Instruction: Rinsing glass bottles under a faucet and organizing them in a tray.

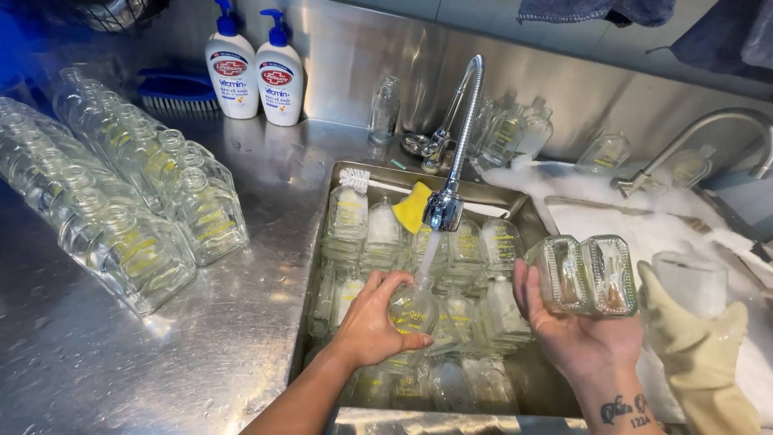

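We see the left hand [372,322] gripping a glass bottle [412,308] under the faucet [444,208], over the bottle-filled sink [515,211]. Right of the faucet, the right hand [568,322] clasps two bottles [586,275]. Left of it, rinsed bottles [129,189] crowd the wet steel counter [185,346].

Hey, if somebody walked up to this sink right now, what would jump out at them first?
Most likely the left hand holding a glass bottle under the running faucet, over a sink packed with more bottles. Just right of it, the right hand grips two bottles side by side, bases toward the camera. On the counter to the left lie rows of washed bottles, and a yellow-gloved hand works in foam at the right edge.
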